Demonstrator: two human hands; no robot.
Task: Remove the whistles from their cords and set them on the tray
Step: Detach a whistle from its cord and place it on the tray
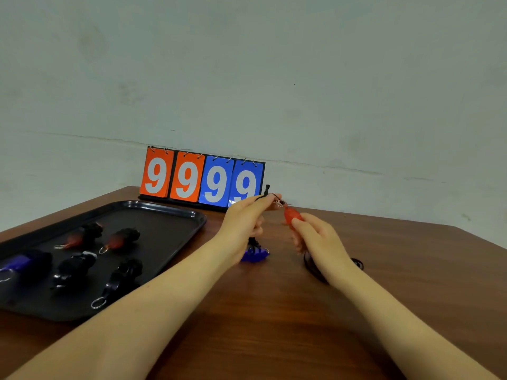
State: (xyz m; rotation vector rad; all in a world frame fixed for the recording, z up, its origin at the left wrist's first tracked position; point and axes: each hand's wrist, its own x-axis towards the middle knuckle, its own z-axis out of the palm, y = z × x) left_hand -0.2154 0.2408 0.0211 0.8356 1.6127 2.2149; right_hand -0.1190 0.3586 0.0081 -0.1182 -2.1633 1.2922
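Where the brown wooden table (274, 311) meets the far side, a pale grey wall (247, 64) with a thin crack fills most of the view. On the left of the table lies a black tray (170, 215), and its near left corner runs out of view. Five whistles lie on it: a blue whistle (19, 266) at the far left, two red whistles (79, 237) (118, 239) farther back, and two black whistles (72, 268) (120, 275) nearer, some with small metal rings. Behind the tray, against the wall, stands a flip score board (201, 179) with two orange nines and two blue nines. Bare table shows between the tray's right edge and the arms, and more bare table lies on the near right, where the table edge slants away. Left hand (244, 218) is held up above the table and its fingers pinch a thin black cord (265, 192) by a small metal ring (281, 202). Just under this hand, another blue whistle (255, 255) rests on the table with a black cord on it. Right hand (315, 239) is close beside the left one, and its curled fingers grip a red whistle (292, 215) joined to that ring. More black cord (358, 263) lies looped on the table under the right hand.
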